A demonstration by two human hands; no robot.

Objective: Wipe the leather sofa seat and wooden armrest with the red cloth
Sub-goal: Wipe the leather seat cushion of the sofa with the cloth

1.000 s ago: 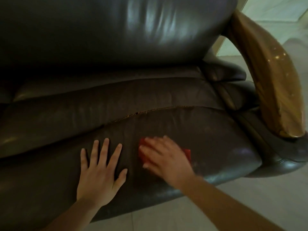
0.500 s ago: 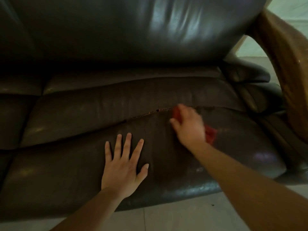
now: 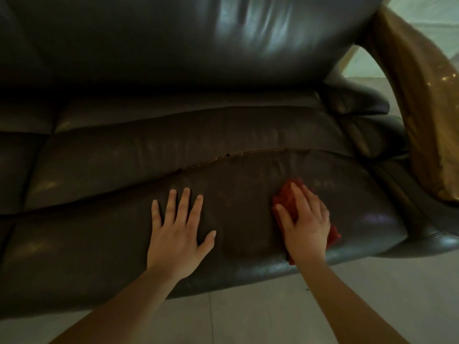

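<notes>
The dark brown leather sofa seat [image 3: 238,199] fills the middle of the view, with a stitched seam running across it. My right hand [image 3: 305,222] presses flat on the red cloth [image 3: 285,197] near the seat's front right part; the cloth shows at my fingertips and beside my wrist. My left hand [image 3: 177,232] lies flat on the seat to the left, fingers spread, holding nothing. The glossy wooden armrest [image 3: 417,95] curves down the right side, apart from both hands.
The shiny leather backrest [image 3: 198,38] rises behind the seat. A small leather side cushion [image 3: 357,100] sits between seat and armrest. Pale tiled floor [image 3: 248,316] lies under my forearms in front of the sofa.
My right hand has slid the red cloth back from the seam toward the seat's front edge. My left hand has stayed flat on the seat.
</notes>
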